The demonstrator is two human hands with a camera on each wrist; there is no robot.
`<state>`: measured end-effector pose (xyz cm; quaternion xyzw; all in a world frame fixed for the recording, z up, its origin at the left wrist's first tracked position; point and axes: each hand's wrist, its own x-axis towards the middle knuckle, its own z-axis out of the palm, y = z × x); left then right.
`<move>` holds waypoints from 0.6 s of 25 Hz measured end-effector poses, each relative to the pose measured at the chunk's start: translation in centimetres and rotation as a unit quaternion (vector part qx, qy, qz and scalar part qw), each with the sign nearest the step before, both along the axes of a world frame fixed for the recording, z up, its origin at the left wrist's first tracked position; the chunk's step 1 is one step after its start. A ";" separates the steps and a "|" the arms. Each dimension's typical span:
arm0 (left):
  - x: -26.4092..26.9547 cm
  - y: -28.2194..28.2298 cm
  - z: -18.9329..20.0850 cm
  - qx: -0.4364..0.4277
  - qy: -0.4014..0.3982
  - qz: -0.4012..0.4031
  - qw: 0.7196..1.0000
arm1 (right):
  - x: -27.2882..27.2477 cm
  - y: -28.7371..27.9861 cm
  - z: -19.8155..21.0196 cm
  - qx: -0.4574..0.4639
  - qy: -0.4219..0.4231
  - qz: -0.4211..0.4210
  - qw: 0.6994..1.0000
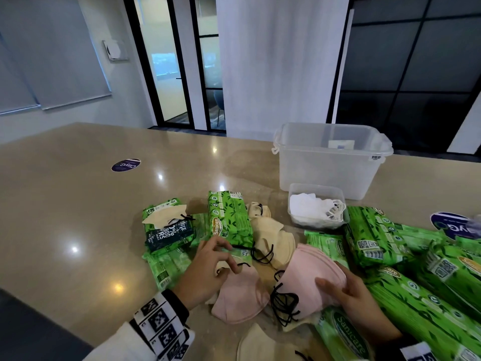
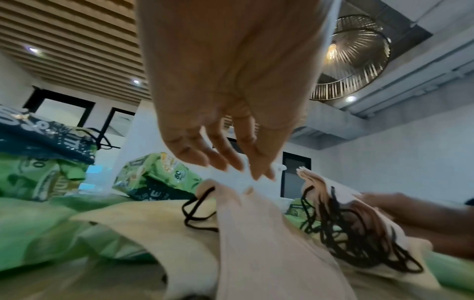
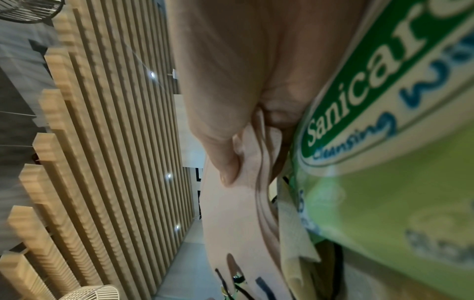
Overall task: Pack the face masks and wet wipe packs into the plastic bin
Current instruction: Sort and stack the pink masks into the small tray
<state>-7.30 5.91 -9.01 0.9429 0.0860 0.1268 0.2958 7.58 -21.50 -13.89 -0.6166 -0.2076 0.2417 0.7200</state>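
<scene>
My right hand (image 1: 333, 280) grips a stack of pink face masks (image 1: 309, 272) with black ear loops, thumb on top; the right wrist view shows the thumb (image 3: 228, 174) pressed on the pink masks (image 3: 231, 213). A single pink mask (image 1: 239, 295) lies on the table, and my left hand (image 1: 229, 259) hovers over its far tip with loosely bent fingers (image 2: 218, 162) that hold nothing. Beige masks (image 1: 273, 235) and green wet wipe packs (image 1: 229, 217) lie around both hands. The clear plastic bin (image 1: 330, 162) stands behind them at the back right.
A small clear tub (image 1: 316, 222) of white masks sits in front of the bin. Several green packs (image 1: 390, 238) pile up on the right, one (image 1: 346, 337) under my right wrist. A dark blue pack (image 1: 169, 235) lies at left. The beige table (image 1: 78, 204) stretches left.
</scene>
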 end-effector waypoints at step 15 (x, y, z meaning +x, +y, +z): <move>0.2 -3.1 -1.3 0.158 0.195 -0.116 0.961 | -0.2 -0.1 0.0 0.000 -0.004 0.002 1.000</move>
